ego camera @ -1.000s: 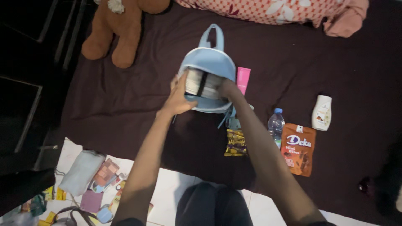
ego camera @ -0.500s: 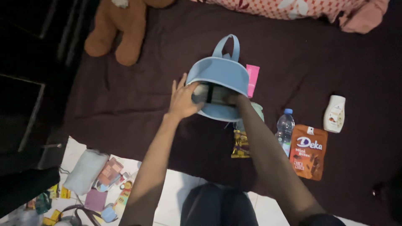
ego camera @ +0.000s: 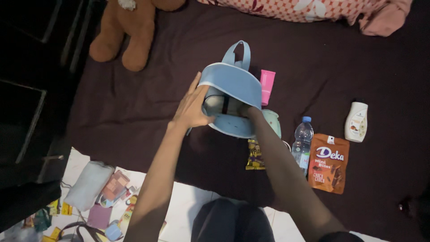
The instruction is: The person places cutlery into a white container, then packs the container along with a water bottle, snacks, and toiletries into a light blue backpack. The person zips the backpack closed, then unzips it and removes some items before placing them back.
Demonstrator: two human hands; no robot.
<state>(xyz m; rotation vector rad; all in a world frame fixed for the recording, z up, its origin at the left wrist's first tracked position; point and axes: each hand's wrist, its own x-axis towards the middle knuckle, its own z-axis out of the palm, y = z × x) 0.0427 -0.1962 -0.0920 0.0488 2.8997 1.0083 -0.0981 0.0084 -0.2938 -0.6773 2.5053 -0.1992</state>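
We have a small light-blue backpack (ego camera: 233, 85) lying on the dark bedspread (ego camera: 134, 112), near the middle of the bed, its carry loop pointing away from us and its mouth open toward us. Our left hand (ego camera: 192, 107) rests with fingers spread on the left rim of the opening, holding it apart; our right hand (ego camera: 245, 110) is sunk into the bag past the wrist, so we cannot tell whether it is closed on anything inside. The bag looks soft and light, a limp shell that folds and sags unless the rim is kept open, so we judge the firmest holds to be the piped edge of the mouth and the loop on top. A pink tube (ego camera: 267, 85) lies just beside the bag's right side, and a pale green pouch (ego camera: 273, 122) touches its lower right edge beside our forearm. Further right stand a clear water bottle (ego camera: 303, 140), an orange snack packet (ego camera: 328, 162) and a white lotion bottle (ego camera: 356, 121); a small yellow wrapper (ego camera: 255, 154) lies just below the bag. A brown teddy bear (ego camera: 127, 31) sits well apart at upper left. Nothing blocks the bag's mouth, though the things crowd its right side.
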